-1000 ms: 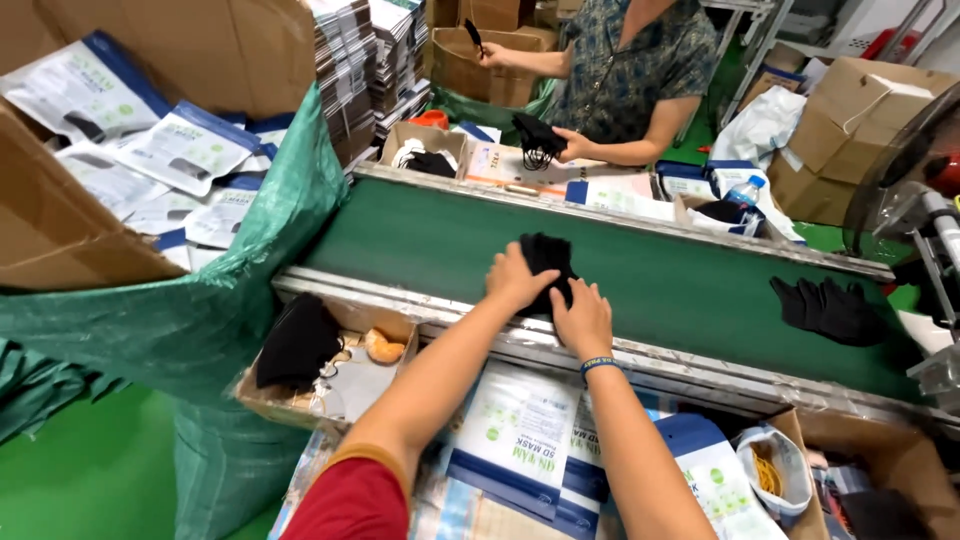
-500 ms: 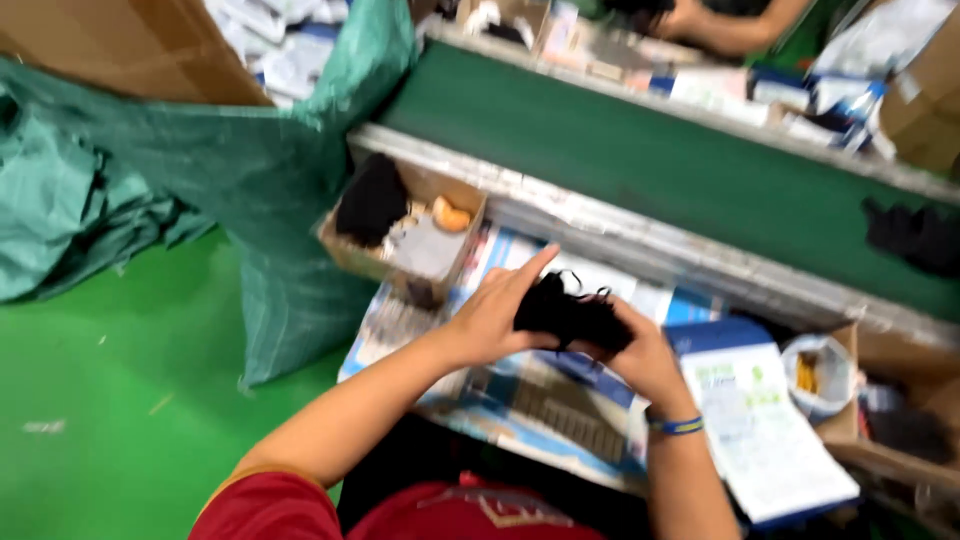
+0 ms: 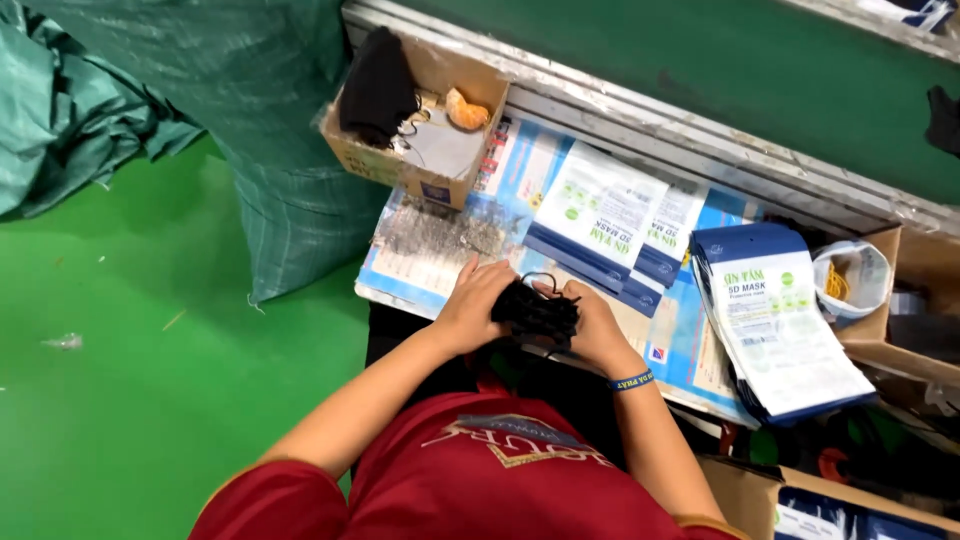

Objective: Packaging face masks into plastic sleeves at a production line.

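Observation:
A small stack of black face masks [image 3: 533, 310] with thin ear loops sits between both my hands, low over the work surface and close to my body. My left hand [image 3: 473, 305] grips its left side and my right hand [image 3: 592, 325] grips its right side; a blue band circles that wrist. Under the hands lie flat white-and-blue printed pouches [image 3: 590, 215] spread over the surface. A thick pile of the same pouches [image 3: 775, 325] lies to the right.
An open cardboard box [image 3: 420, 170] at the upper left holds black masks and an orange object. A green conveyor belt [image 3: 720, 80] with a metal rail runs along the top. A bag of rubber bands [image 3: 848, 280] sits right. A green woven sack [image 3: 200, 90] stands left.
Both hands carried the black masks from the green conveyor belt back toward my body, down over the printed pouches. The view has tilted downward.

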